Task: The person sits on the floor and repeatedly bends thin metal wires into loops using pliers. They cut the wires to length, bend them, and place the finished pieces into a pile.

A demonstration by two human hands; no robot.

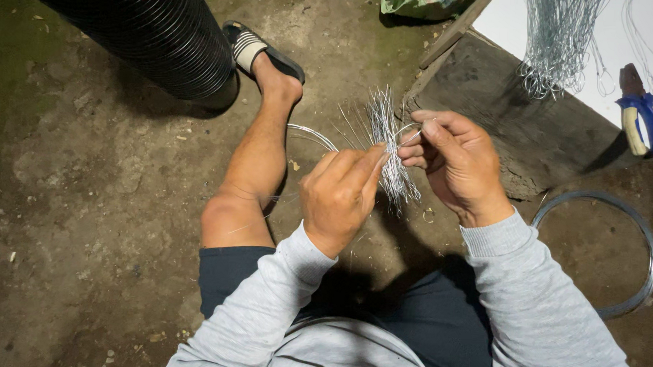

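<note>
My left hand (338, 193) grips a bundle of thin silver wire pieces (387, 138) that fans out above and below the fist. My right hand (452, 163) sits just to the right of it, with thumb and fingers pinched on a single wire bent into a small loop at the top of the bundle. Both hands hover over my lap, above the dirt floor. My left leg (250, 173) stretches forward, foot in a black and white sandal (255, 48).
A black ribbed pipe (150, 25) lies at top left. A wooden block (520, 118) stands at right, beside a white surface with hanging wire hooks (560, 43) and blue-handled pliers (641, 116). A wire coil (650, 249) lies on the ground at right; another wire ring (310, 134) lies by my leg.
</note>
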